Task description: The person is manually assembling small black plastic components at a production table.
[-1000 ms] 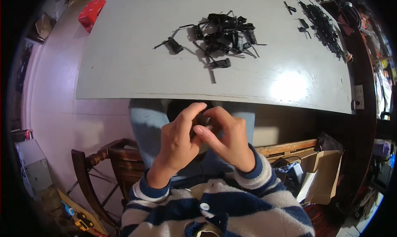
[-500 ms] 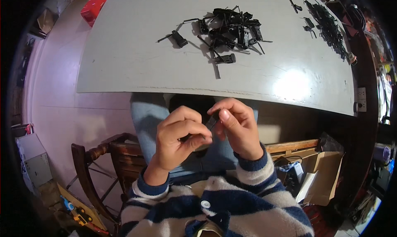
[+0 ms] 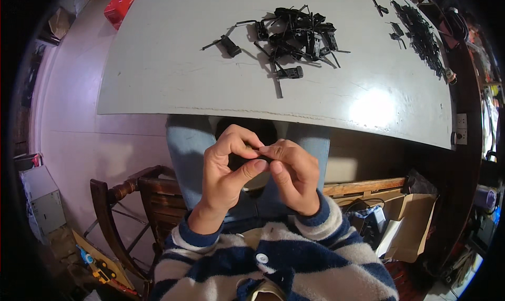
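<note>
My left hand (image 3: 226, 169) and my right hand (image 3: 293, 169) meet over my lap, just short of the table's near edge. Between their fingertips is a small black plastic part (image 3: 258, 163), mostly covered by the fingers. Both hands pinch it, thumbs on the near side. On the table lies a pile of black plastic parts (image 3: 302, 35) with thin arms sticking out. Single black parts of the same look lie apart from it, one to the left (image 3: 230, 46) and one nearer me (image 3: 289, 73).
The pale table (image 3: 173, 85) spans the view ahead. A heap of thin black pieces (image 3: 421, 38) lies at its far right, and a red box (image 3: 121, 7) stands beyond its left edge. A wooden chair (image 3: 113, 196) is at my left, an open cardboard box (image 3: 415, 225) at my right.
My hands have come together; the right moved left and down, and its fingers now meet the left's around the black part. The part is more covered than before.
</note>
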### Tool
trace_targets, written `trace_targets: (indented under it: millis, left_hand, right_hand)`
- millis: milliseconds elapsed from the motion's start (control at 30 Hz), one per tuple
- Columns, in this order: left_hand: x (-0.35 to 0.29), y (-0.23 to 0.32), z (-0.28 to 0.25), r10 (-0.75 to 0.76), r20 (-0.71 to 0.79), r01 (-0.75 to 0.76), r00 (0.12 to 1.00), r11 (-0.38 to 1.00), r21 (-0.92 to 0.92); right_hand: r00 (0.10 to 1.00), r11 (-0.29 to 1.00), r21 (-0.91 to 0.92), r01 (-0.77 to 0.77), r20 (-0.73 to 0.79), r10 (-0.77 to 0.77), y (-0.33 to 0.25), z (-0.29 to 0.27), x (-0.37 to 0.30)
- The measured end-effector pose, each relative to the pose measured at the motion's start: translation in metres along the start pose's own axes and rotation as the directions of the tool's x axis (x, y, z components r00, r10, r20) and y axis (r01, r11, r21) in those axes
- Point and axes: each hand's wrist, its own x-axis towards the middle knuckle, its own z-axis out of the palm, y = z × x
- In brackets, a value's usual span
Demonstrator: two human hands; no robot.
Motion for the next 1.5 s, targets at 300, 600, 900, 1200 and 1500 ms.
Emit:
trace_targets:
  millis: [300,600,900,1200,1500]
  left_hand:
    - [0.003,-0.003,-0.01,-0.321,-0.014,0.299,0.947,0.896,-0.327]
    - [0.007,-0.013,-0.019,0.059,0.048,-0.075,0.997,0.838,0.541]
    - [0.03,-0.02,0.015,0.219,-0.015,-0.16,0.976,0.756,0.634]
    - [0.02,0.005,-0.001,0.074,0.171,-0.14,0.982,0.899,0.416]
    - [0.008,0.003,0.022,0.07,0.048,-0.079,0.996,0.967,0.242]
  right_hand:
    - [1.0,0.896,-0.445,0.005,-0.008,-0.01,0.012,-0.029,0.04]
    - [0.995,0.535,-0.845,-0.015,0.042,0.095,0.04,-0.044,0.055]
    - [0.888,0.861,0.327,-0.391,-0.114,0.446,0.023,-0.003,0.027]
    - [0.902,0.936,0.007,-0.352,0.271,0.338,0.007,-0.032,0.032]
    - [0.985,0.928,-0.365,-0.067,-0.171,0.004,0.003,-0.002,0.02]
